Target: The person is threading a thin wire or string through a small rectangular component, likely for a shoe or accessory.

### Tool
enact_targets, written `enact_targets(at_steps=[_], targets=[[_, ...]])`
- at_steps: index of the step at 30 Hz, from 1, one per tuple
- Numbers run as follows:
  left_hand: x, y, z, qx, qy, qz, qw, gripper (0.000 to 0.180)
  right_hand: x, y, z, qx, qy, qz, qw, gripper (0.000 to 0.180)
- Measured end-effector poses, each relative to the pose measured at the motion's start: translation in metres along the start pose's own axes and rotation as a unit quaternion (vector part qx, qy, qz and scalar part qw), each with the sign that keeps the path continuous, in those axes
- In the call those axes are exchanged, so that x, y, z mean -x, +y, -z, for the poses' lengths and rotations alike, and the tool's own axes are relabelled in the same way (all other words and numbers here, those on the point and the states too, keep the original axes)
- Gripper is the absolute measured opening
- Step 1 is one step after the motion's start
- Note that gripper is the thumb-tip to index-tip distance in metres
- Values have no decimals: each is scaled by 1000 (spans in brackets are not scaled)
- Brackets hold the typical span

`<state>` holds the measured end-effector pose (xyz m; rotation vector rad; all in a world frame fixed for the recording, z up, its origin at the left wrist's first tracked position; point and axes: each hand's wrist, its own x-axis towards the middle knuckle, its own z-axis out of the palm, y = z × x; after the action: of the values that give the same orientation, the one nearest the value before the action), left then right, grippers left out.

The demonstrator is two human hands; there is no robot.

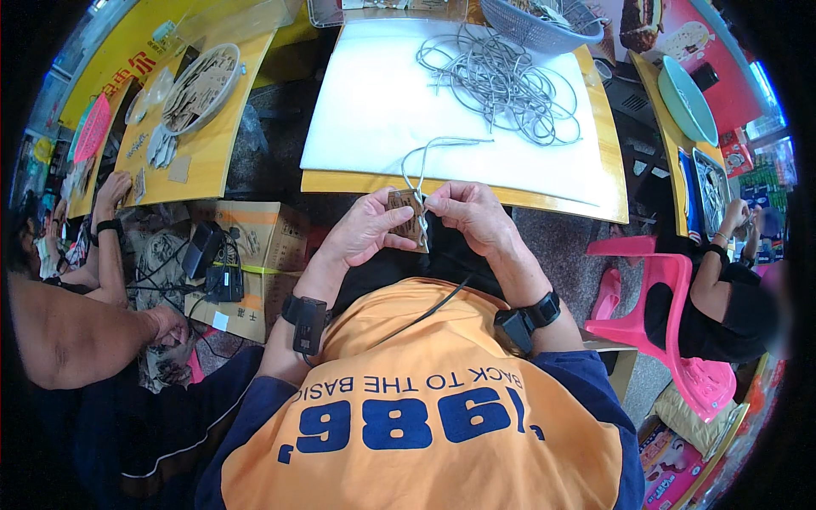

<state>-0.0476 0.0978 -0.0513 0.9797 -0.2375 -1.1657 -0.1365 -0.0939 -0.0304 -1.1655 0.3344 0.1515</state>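
Observation:
My left hand (367, 229) grips a small brown rectangular card (399, 200) by its left side, the thumb lying across its face. Along the card's right edge runs a twisted light-grey cord (422, 231), which my right hand (473, 216) pinches near the top between thumb and fingertips. From there the cord's loose ends reach up onto a white foam sheet (361, 98). A tangled heap of grey cords (510, 89) lies on that sheet, farther off to the right. Both hands are in front of the table's near edge, above my lap.
The foam sheet covers most of a yellow table (544, 197). A grey plastic basket (544, 32) stands at its far right. Co-workers sit on both sides, the right one by a pink chair (663, 297). Cardboard boxes (255, 255) are stacked at left, beside a table with a round tray (234, 85).

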Motion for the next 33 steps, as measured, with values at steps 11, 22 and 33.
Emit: enact_targets(at_steps=[11, 22, 33], targets=[[2, 0, 4, 45, 3, -12, 999, 22, -3, -4, 4, 73, -16, -1, 997, 16], [2, -2, -4, -51, 62, -30, 996, 19, 10, -8, -19, 467, 68, 287, 834, 20], [-1, -17, -10, -120, 87, -84, 985, 16, 16, 3, -24, 452, 133, 323, 821, 14]])
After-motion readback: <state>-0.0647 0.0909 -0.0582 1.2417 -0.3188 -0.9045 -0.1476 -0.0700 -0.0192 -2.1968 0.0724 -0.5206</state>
